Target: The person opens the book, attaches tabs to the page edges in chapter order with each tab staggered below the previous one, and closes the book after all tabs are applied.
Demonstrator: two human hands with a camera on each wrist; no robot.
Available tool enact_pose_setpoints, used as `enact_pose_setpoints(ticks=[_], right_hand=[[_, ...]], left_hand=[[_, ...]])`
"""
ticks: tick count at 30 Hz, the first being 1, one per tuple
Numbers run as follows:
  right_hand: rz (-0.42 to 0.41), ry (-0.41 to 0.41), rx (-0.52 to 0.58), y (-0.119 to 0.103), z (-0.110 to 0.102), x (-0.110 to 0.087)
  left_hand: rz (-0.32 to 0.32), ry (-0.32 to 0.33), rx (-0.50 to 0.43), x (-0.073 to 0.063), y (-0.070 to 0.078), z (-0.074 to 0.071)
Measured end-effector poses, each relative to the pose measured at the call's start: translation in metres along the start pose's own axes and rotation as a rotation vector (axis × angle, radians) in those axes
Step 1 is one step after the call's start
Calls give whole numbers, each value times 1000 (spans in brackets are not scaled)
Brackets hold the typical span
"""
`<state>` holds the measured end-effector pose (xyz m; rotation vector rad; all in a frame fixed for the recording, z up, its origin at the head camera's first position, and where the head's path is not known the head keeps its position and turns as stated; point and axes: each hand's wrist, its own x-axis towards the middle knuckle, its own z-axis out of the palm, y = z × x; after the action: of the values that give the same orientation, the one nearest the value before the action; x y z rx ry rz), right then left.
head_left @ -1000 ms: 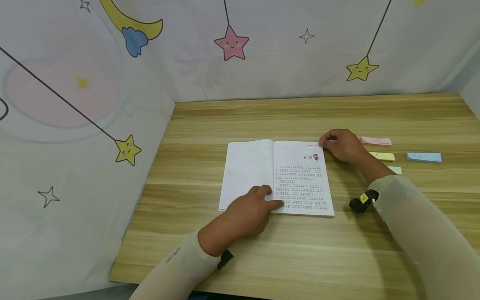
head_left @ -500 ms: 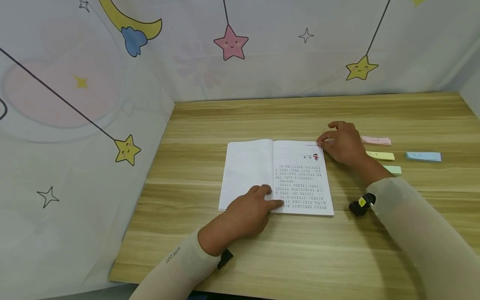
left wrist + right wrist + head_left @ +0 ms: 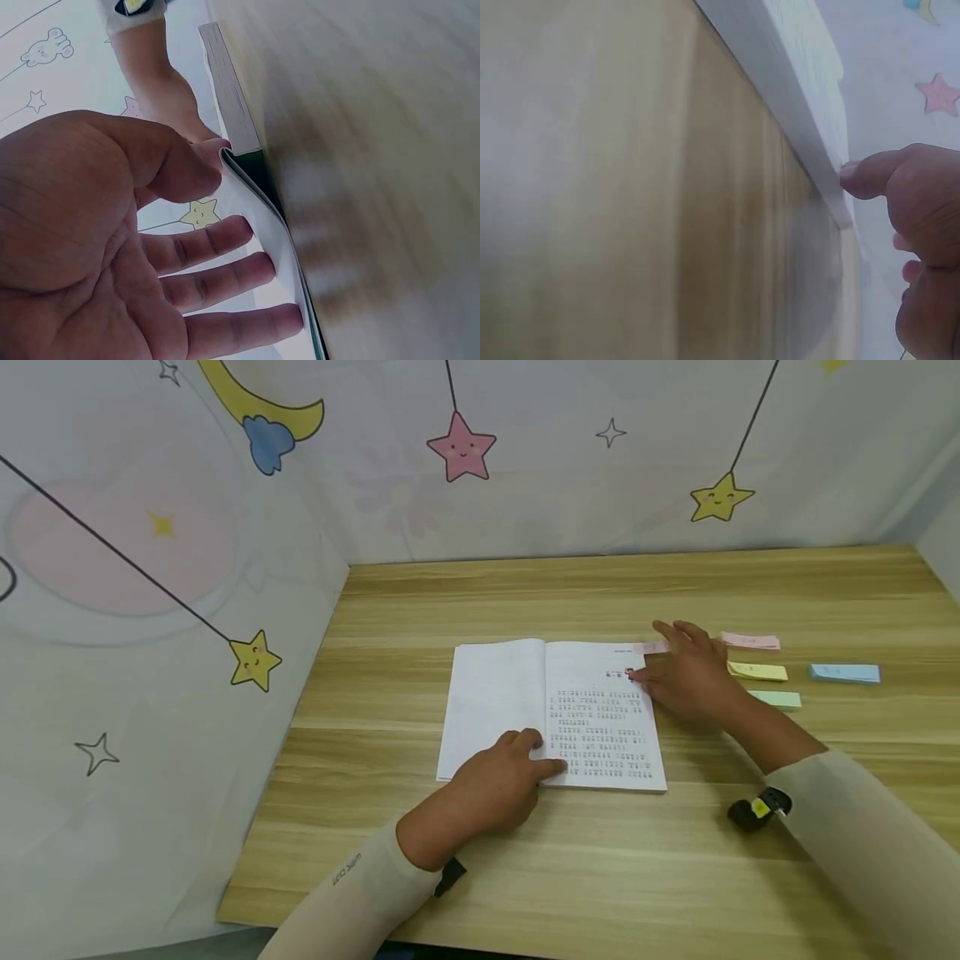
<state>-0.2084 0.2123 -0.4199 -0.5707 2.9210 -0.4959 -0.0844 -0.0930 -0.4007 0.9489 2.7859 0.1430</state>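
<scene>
An open book lies on the wooden table, with printed text and a small figure on its right page and a nearly blank left page. My left hand rests on its lower middle, and in the left wrist view its straight fingers touch the page. A pink sticky tab sticks out from the right page's top corner. Right beside it is my right hand, fingers spread, with the index or thumb tip at the page edge. In the right wrist view the thumb touches the book's edge.
To the right of the book lie a pink stack of sticky tabs, a yellow stack, a green stack and a blue stack. A patterned cloth hangs behind the table.
My right hand has let go of the page's top corner and moved slightly down and right, its fingers spreading. The pink tab at the corner now shows. My left hand has stayed put.
</scene>
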Motion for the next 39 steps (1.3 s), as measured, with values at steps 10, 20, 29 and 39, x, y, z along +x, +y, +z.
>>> enact_pose_setpoints(ticks=[10, 20, 29, 39], right_hand=[[-252, 26, 54, -21, 17, -80], [-476, 138, -24, -34, 19, -103], [-563, 255, -44, -36, 16, -101], [-387, 325, 44, -39, 12, -110]], left_hand=[[-14, -1, 47, 9, 8, -3], [-16, 28, 161, 19, 13, -2], [68, 103, 172, 24, 14, -1], [79, 151, 213, 26, 18, -1]])
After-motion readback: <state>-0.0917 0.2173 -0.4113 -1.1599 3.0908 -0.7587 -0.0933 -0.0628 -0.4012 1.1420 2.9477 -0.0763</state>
